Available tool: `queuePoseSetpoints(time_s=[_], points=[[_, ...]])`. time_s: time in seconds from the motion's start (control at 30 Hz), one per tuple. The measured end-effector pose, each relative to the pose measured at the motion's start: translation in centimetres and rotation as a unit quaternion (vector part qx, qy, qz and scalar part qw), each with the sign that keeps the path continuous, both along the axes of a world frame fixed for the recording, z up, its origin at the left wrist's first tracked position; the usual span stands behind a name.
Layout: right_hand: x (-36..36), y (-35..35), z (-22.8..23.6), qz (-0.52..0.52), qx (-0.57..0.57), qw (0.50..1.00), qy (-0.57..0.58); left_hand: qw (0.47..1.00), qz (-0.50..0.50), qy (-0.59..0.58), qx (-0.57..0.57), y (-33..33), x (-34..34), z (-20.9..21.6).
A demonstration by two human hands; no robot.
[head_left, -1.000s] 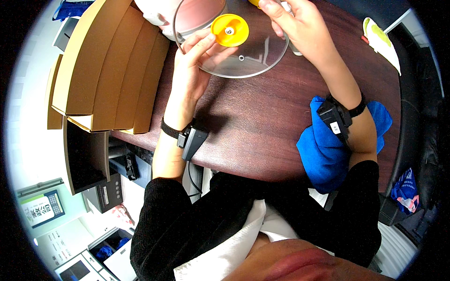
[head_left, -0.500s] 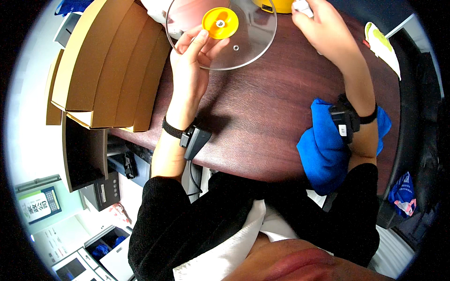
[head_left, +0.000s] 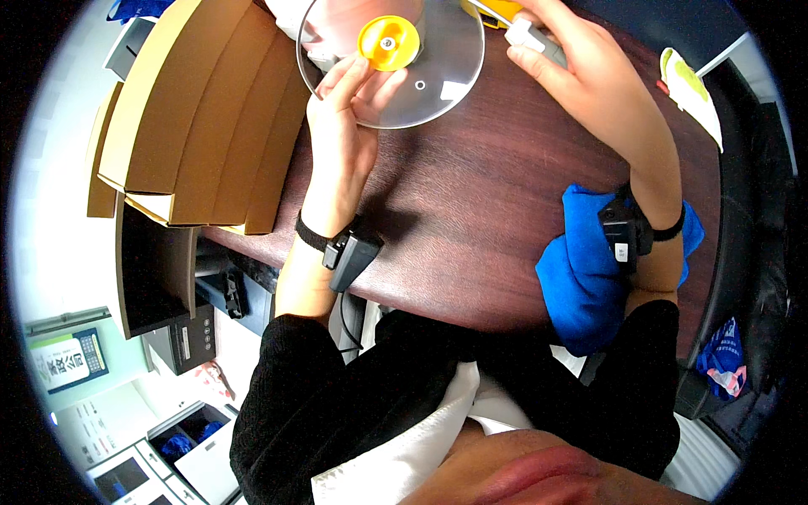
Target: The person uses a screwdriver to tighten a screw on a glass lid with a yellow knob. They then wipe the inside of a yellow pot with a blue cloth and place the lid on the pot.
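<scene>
My left hand point(head_left: 345, 126) holds a round clear glass lid point(head_left: 438, 76) by its near edge, fingers under and over the rim. The lid has an orange knob point(head_left: 388, 41) at its middle and lies tilted over the far part of the dark wooden table point(head_left: 480, 227). My right hand point(head_left: 589, 76) is at the far right of the lid, closed around a small grey-white object point(head_left: 526, 34) next to a yellow thing point(head_left: 497, 10) at the top edge. Both wrists carry black bands with small black devices.
A blue cloth point(head_left: 581, 278) lies on the table's near right under my right forearm. Several stacked cardboard pieces point(head_left: 185, 126) rest on the left of the table. A white and green item point(head_left: 690, 93) sits at the far right. Office equipment stands on the floor at left.
The lid has shifted up and left, away from me. My right hand left the lid, moved to the far right and closed on the small grey-white object.
</scene>
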State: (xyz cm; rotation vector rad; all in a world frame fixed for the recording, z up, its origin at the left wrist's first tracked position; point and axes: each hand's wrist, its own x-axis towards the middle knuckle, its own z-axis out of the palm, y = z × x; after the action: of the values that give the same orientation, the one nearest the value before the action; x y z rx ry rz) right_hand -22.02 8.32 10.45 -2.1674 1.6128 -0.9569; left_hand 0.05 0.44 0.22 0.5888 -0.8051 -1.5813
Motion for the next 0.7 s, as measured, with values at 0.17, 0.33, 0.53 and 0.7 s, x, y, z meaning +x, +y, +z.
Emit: queuePoseSetpoints(time_s=[0.17, 0.33, 0.53, 0.7], points=[[-0.3, 1.3, 1.8, 0.009, 0.072, 0.997, 0.006, 0.993, -0.072, -0.094, -0.014, 0.5, 0.8, 1.3], [-1.7, 2.1, 2.6, 0.035, 0.02, 0.998, 0.057, 0.974, -0.111, -0.196, 0.041, -0.2, 0.2, 0.1], [-4.9, 1.8, -2.3, 0.044, 0.076, 0.985, 0.15, 0.951, -0.177, -0.236, 0.096, -0.1, -0.8, -1.2], [-5.4, 3.7, -3.9, 0.026, 0.124, 0.978, 0.164, 0.932, -0.198, -0.293, 0.076, 0.2, -1.2, -2.0]])
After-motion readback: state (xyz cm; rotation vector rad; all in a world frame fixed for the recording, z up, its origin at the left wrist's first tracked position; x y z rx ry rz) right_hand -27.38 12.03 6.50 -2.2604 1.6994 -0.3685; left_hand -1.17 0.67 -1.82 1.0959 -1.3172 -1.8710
